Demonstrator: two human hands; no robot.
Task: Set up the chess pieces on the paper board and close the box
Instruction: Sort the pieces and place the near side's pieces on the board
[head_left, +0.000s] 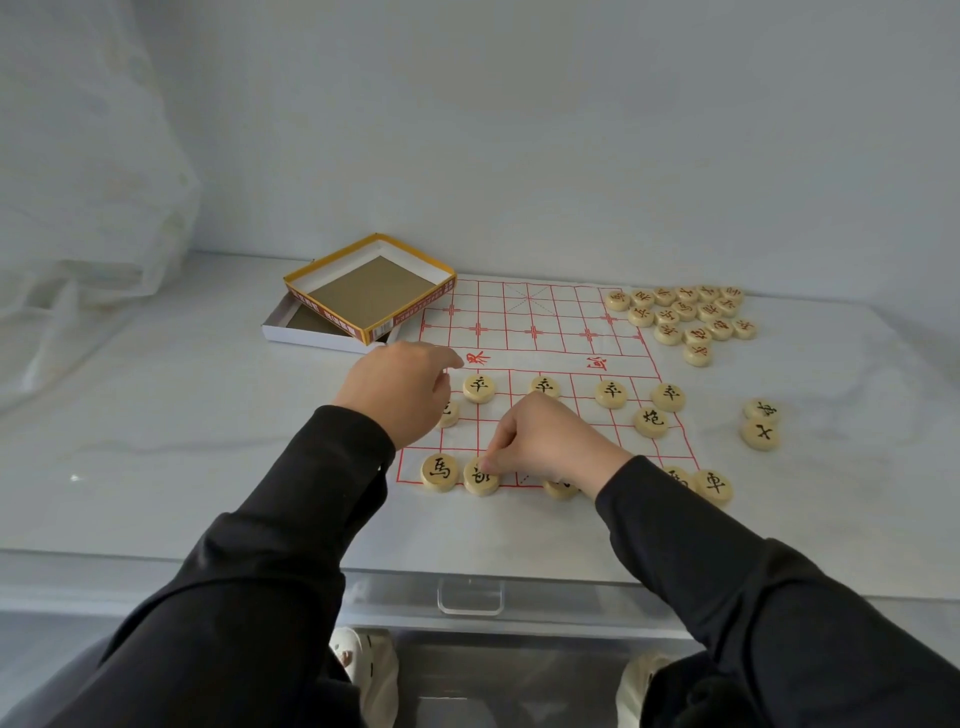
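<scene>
You have eleven black pieces on one paper board, two more beside it, sixteen red pieces, two box halves.

white tabletop, pale wall behind. sheer curtain bunched at my left. my light slippers show below a clear drawer handle.

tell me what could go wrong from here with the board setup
The right hand pinches a back-row piece while its wrist hangs over a neighbouring piece; pulling back could drag that one or shift the paper board. The yellow box half seems to cover the board's far-left corner, so pieces cannot go there until it is moved.
</scene>
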